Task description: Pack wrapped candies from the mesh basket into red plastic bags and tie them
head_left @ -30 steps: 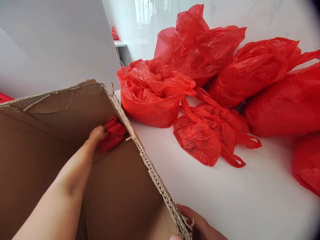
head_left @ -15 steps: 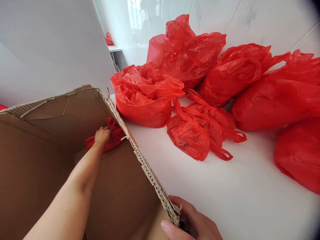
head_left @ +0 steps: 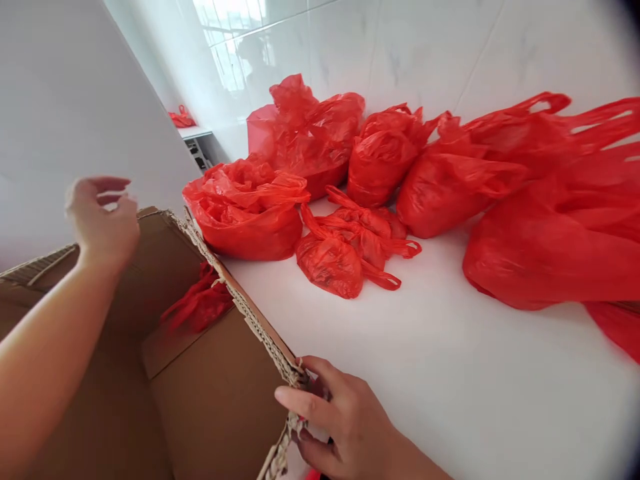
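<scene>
My left hand [head_left: 100, 217] is raised above the far rim of a brown cardboard box [head_left: 215, 400], empty, with its fingers loosely apart. Inside the box, against its right wall, lies a small crumpled red plastic bag [head_left: 200, 305]. My right hand [head_left: 333, 417] grips the torn near corner of the box's right wall, fingers curled over the edge. On the white counter [head_left: 450, 373] to the right sit several filled red plastic bags; the nearest are a small knotted one [head_left: 333, 261] and an open, rounded one [head_left: 245, 217].
Larger red bags [head_left: 545, 220] are heaped against the white tiled wall at the back and right. A white panel rises on the left behind the box. Far back, a small shelf holds another red bag [head_left: 183, 119].
My left hand has let go of the small red bag inside the box and lifted out above the rim. The view has swung right and my right hand shows more fully on the box corner.
</scene>
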The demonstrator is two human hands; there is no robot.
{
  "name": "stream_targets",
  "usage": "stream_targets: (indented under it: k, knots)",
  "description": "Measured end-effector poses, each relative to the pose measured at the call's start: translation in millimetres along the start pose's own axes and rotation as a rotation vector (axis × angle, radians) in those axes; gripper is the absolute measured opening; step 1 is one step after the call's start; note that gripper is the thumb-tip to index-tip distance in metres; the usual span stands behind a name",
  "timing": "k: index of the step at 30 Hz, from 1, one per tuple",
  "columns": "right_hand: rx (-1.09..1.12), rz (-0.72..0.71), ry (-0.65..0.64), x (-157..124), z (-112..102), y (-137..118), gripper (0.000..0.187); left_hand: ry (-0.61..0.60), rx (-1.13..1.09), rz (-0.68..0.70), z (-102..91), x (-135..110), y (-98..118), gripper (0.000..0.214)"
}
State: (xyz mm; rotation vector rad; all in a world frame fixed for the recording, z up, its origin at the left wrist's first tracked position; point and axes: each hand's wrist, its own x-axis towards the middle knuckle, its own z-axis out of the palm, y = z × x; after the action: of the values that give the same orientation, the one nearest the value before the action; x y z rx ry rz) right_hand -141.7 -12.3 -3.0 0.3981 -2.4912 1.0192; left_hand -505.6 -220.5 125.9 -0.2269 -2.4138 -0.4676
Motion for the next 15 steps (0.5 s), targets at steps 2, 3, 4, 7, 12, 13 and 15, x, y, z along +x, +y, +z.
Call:
stream_targets:
  k: [2,3,4,7,12,13,15]
  knots:
    - [0.009,0.032,-0.028,-0.6,-2.7,-2.1,0.054,-0.043,-0.265,0.265,-20.9,-14.8,64.8,0.034]
    - [0.008,0.042,-0.037,-1.4,-3.5,-2.7,0.053,-0.141,-0.294,0.461,-25.8,-27.6,97.7,0.031]
    - [0.005,0.045,-0.04,-2.3,-3.7,-2.8,0.053,-0.269,-0.257,0.692,-26.5,-42.4,128.8,0.03]
    - [-0.021,0.036,-0.03,-4.9,-1.9,-1.2,0.053,-0.576,-0.145,1.083,-5.9,-84.6,199.3,0.03]
    - [-0.057,0.012,-0.012,-6.2,3.1,4.2,0.053,-0.729,-0.023,1.089,37.6,-105.6,232.3,0.033]
    - [-0.057,0.012,-0.018,-6.1,3.3,4.7,0.053,-0.741,-0.018,1.074,37.2,-102.8,231.2,0.028]
    - [-0.049,0.014,-0.03,-5.9,2.8,4.9,0.052,-0.754,-0.039,1.038,24.1,-94.1,225.5,0.022]
